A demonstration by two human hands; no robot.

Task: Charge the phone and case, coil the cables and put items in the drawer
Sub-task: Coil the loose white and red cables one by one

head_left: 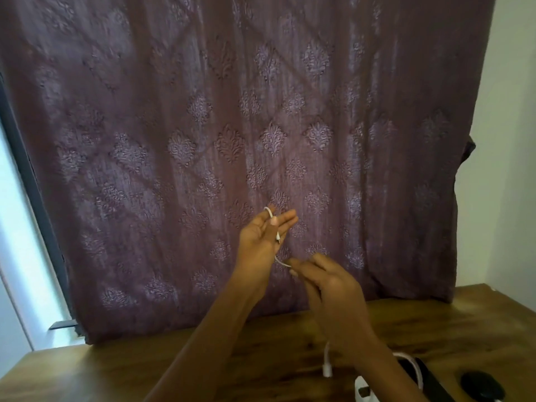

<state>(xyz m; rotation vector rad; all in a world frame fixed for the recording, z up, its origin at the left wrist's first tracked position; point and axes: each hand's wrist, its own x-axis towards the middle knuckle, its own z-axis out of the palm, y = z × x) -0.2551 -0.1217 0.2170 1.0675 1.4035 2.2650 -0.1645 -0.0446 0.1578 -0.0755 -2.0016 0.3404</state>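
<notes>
Head view: in front of the purple curtain (203, 140), the left hand (259, 239) is raised with its fingers straight. Its thumb pins a white cable (278, 235) that is looped over the forefinger. The right hand (333, 288) pinches the cable lower down, above the wooden table (145, 367).

Curtain (232, 126) mauve-brown, damask diamond motifs; cable (327, 359) white; table (116, 369) brown wood grain.

Faced a purple patterned curtain (232, 111) hanging down to a wooden counter (87, 372). Caught a dark window frame (32, 175) and pale daylight at the left edge, a white wall (510, 140) at right.
</notes>
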